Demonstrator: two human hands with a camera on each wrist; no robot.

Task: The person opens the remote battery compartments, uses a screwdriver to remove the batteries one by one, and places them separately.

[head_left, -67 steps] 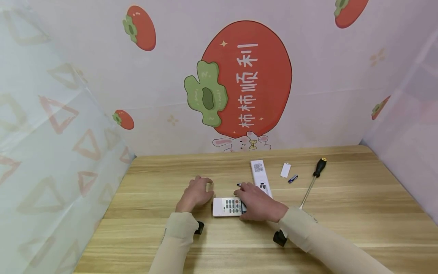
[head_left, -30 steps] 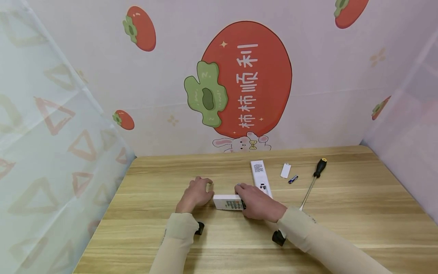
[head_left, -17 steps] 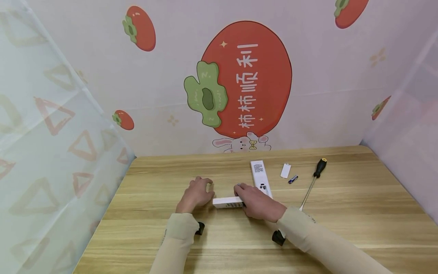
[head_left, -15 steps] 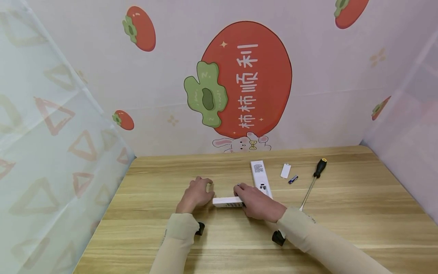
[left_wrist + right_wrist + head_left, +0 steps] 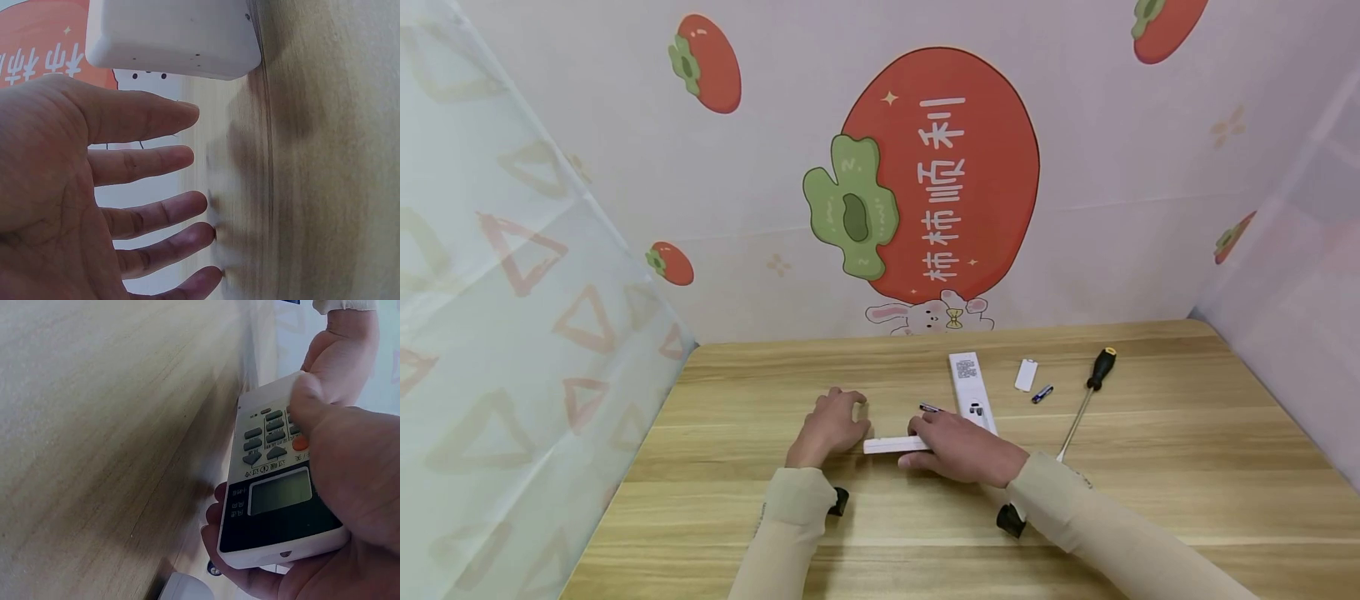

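My right hand point(image 5: 966, 450) grips a white remote control point(image 5: 887, 446), which appears edge-on in the head view. From the right wrist, its dark screen point(image 5: 281, 492) and grey buttons point(image 5: 274, 431) show, with the thumb over the button face and the fingers curled behind. At the remote's left end, my left hand point(image 5: 829, 425) holds nothing; its fingers point(image 5: 159, 215) are spread and loosely bent, fingertips down at the wooden table point(image 5: 722, 500). A blue battery point(image 5: 929, 407) lies just beyond the right fingers.
Behind the right hand lies a second white remote point(image 5: 967, 379), back up, dark slots showing at its near end. To its right are a small white battery cover point(image 5: 1026, 375), another battery point(image 5: 1042, 394) and a black-handled screwdriver point(image 5: 1102, 367). A printed wall sheet point(image 5: 760, 300) borders the table's back.
The held remote has tipped from lying face up to standing on its long edge. My right thumb has shifted left along it, and the nearby battery shows more. The left hand stays put.
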